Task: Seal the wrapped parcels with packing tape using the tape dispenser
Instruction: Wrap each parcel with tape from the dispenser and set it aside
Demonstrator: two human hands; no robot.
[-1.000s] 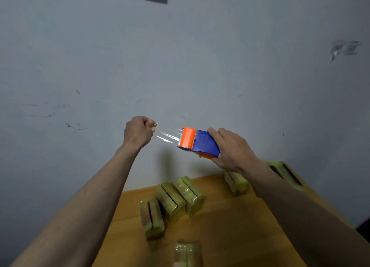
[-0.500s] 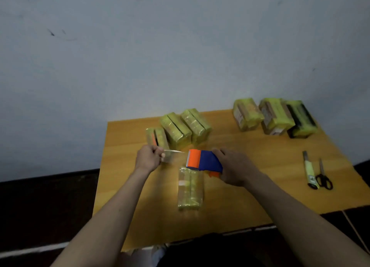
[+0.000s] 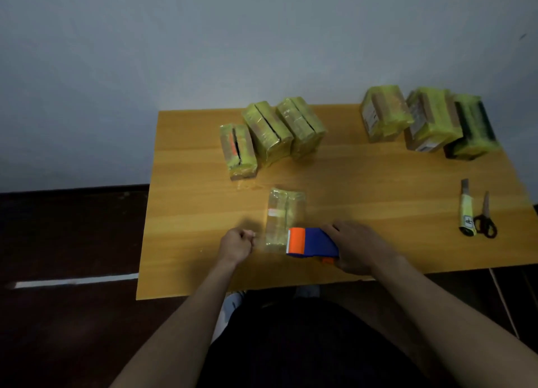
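Observation:
A blue and orange tape dispenser (image 3: 311, 242) is gripped by my right hand (image 3: 356, 248) over the near end of a clear-wrapped parcel (image 3: 283, 213) lying mid-table. My left hand (image 3: 236, 243) pinches the free end of the clear tape (image 3: 269, 240), which is stretched between the hand and the dispenser's orange mouth, across the parcel's near end. Three yellow-green wrapped parcels (image 3: 269, 134) stand at the back middle of the wooden table (image 3: 378, 189), and three more parcels (image 3: 425, 122) at the back right.
A utility knife (image 3: 466, 210) and black scissors (image 3: 485, 220) lie near the table's right edge. A grey wall rises behind the table. Dark floor with a white stripe (image 3: 75, 280) shows on the left.
The view has tipped down from the wall to the table. Both hands have lowered the dispenser and the stretched tape to the near end of the middle parcel.

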